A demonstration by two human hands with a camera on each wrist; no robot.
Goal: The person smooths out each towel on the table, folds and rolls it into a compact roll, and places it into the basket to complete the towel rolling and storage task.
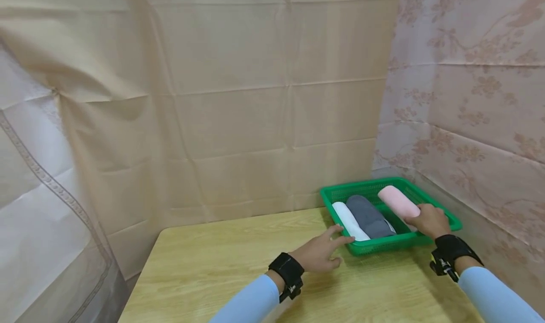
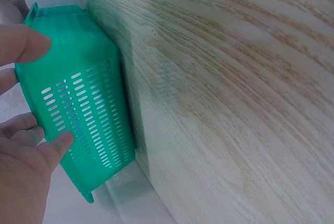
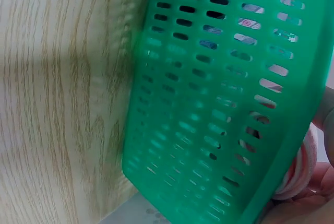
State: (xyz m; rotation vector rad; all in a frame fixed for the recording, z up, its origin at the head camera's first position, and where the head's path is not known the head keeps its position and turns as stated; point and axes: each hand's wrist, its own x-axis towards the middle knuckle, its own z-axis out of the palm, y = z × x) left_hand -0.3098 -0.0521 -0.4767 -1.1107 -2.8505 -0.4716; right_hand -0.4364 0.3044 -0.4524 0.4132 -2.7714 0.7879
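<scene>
My right hand (image 1: 432, 221) grips the near end of a pink rolled towel (image 1: 398, 202), which lies slanted over the right part of a green plastic basket (image 1: 374, 245). In the right wrist view the coiled end of the pink towel (image 3: 302, 169) shows behind the basket rim, against the fingers. A white rolled towel (image 1: 350, 221) and a dark grey rolled towel (image 1: 369, 217) lie side by side in the basket's left part. At the front left corner is my left hand (image 1: 317, 253), its spread fingers (image 2: 26, 44) at the rim and slotted side wall.
The basket stands on a wood-grain table (image 1: 221, 266) at its back right corner. A beige cloth (image 1: 230, 100) hangs behind the table, and a pink flowered cloth (image 1: 481, 100) hangs along the right side. Pale fabric (image 1: 34, 219) hangs at the left.
</scene>
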